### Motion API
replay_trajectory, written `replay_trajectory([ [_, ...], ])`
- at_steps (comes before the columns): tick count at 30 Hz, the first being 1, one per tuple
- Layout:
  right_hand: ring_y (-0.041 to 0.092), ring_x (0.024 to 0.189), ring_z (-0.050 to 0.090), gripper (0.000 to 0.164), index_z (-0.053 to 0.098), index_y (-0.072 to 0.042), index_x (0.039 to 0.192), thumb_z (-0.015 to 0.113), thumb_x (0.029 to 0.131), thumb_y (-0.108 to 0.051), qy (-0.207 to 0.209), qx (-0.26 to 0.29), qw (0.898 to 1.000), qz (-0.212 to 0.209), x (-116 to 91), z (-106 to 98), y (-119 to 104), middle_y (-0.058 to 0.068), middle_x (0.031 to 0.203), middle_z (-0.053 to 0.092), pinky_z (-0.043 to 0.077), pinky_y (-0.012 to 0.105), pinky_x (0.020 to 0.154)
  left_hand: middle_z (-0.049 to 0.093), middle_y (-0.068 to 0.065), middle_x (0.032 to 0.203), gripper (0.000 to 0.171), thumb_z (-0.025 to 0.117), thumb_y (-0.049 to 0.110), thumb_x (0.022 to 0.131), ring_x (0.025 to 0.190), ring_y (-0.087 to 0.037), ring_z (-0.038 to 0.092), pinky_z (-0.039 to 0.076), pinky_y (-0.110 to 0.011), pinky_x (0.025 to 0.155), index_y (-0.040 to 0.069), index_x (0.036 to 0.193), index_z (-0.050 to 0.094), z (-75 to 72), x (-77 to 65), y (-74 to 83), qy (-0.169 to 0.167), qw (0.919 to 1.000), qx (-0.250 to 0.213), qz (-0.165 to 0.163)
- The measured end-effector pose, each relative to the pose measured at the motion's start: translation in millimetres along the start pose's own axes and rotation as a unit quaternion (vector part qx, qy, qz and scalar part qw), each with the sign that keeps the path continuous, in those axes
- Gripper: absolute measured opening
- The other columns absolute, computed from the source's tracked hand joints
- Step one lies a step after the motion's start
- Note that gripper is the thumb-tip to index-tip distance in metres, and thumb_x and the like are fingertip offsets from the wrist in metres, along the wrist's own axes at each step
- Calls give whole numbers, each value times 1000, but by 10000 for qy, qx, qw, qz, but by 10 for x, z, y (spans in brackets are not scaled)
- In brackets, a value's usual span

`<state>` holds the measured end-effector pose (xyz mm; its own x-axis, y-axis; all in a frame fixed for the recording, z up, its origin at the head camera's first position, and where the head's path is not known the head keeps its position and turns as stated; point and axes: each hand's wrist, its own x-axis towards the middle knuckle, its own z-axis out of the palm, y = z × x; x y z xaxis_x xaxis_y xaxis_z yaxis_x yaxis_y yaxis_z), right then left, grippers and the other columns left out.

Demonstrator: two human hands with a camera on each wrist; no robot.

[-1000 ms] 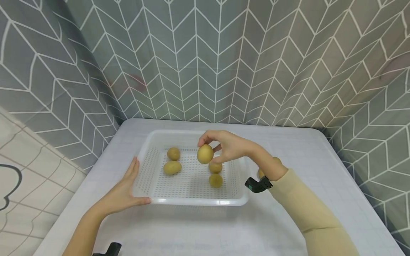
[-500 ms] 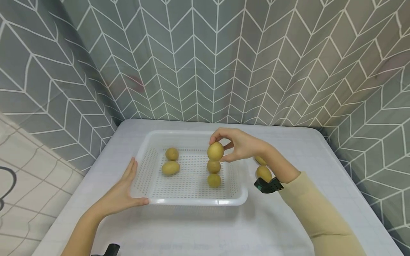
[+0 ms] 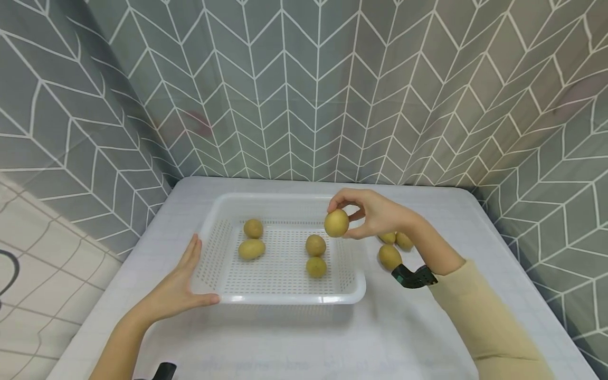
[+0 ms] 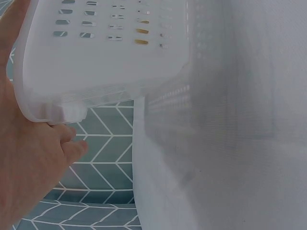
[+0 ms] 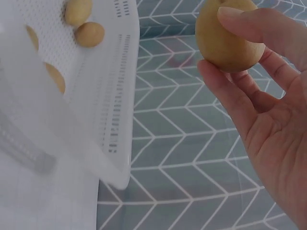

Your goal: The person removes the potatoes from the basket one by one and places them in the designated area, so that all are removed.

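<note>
A white perforated plastic basket (image 3: pixel 285 298) sits on the table. My left hand (image 3: pixel 172 282) holds its near left corner, thumb along the front rim and fingers at the left side; in the left wrist view, fingertips curl beneath the rim. My right hand (image 3: pixel 375 212) pinches a yellow-brown potato (image 3: pixel 336 223) between thumb and fingers, above the basket's right edge. In the right wrist view this potato (image 5: pixel 225 36) is apart from the basket. Inside the basket lie two potatoes on the left, one of them an oval potato (image 3: pixel 252 249), and a pair on the right, including a round potato (image 3: pixel 315 246).
Three more potatoes lie on the table right of the basket, the nearest potato (image 3: pixel 389 257) by the right wrist strap (image 3: pixel 413 276). A white cloth covers the table (image 3: pixel 285 343). Grey chevron-patterned curtain (image 3: pixel 304 95) stands behind and on both sides.
My right hand has carried the potato rightward from over the basket's middle to its right edge. The potatoes on the table have come into fuller view. My left hand stays at the basket.
</note>
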<state>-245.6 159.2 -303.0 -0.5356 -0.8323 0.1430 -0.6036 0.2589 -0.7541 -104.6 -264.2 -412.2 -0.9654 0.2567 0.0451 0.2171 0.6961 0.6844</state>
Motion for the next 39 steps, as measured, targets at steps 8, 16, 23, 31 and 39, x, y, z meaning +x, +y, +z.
replay_trajectory([
  [8, 21, 110, 57, 49, 58, -10, 114, 82, 72, -2, 234, 36, 9989, 402, -262, -78, 25, 4, 114, 58, 54, 35, 83, -20, -15, 157, 129, 84, 38, 70, 142, -47, -5, 15, -71, 103, -4, 150, -8, 6, 16, -16, -7, 10000, 13, 80],
  [16, 24, 107, 57, 47, 59, -8, 113, 80, 72, -1, 468, 107, 9970, 611, -496, -182, 96, 7, 114, 57, 55, 37, 82, -20, -13, 158, 129, 85, 37, 70, 142, -48, -4, 17, -72, 102, -4, 150, -8, -2, 17, -20, 8, 9999, 45, 92],
  [23, 19, 105, 58, 47, 59, -12, 112, 83, 72, -3, 645, -175, 9951, 732, -668, -256, 143, 4, 113, 58, 55, 36, 80, -20, -13, 158, 130, 85, 36, 70, 141, -48, -4, 16, -72, 102, -3, 150, -8, -5, 10, -3, -15, 10000, 13, 80],
  [31, 15, 107, 57, 50, 58, -11, 114, 82, 72, -1, 783, -264, 9931, 832, -818, -338, 195, 4, 115, 57, 55, 34, 81, -20, -14, 157, 130, 85, 37, 69, 141, -50, -3, 16, -73, 101, -4, 150, -9, -6, 6, 15, -17, 10000, 34, 69],
  [39, 15, 110, 56, 49, 57, -8, 116, 79, 74, 1, 838, -134, 9908, 1050, -953, -439, 284, 7, 116, 55, 54, 33, 83, -20, -13, 158, 130, 85, 37, 69, 141, -48, -4, 16, -72, 101, -3, 150, -9, -10, 7, 18, -28, 10000, 54, 69],
])
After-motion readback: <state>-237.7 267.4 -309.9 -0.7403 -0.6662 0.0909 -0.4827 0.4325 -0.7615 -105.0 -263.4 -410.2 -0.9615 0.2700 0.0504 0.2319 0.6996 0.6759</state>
